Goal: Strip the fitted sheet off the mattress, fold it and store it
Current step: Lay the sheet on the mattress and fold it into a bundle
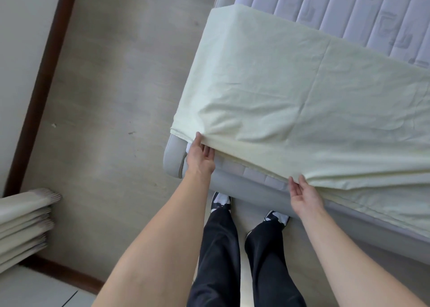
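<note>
A pale yellow fitted sheet (290, 92) lies folded back in a wide band across the near end of the quilted grey-white mattress (353, 6). My left hand (200, 155) pinches the sheet's near edge by the mattress corner, thumb on top and fingers underneath. My right hand (304, 195) grips the same edge further right, its fingers tucked under the fabric. Between the hands the edge is lifted, and the bare mattress side (246, 171) shows below it.
The grey upholstered bed frame (232, 185) runs along in front of my feet (221, 202). Bare grey floor (111, 97) stretches to the left up to a dark skirting board (44, 78). A stack of folded pale textiles (23, 225) sits at the lower left.
</note>
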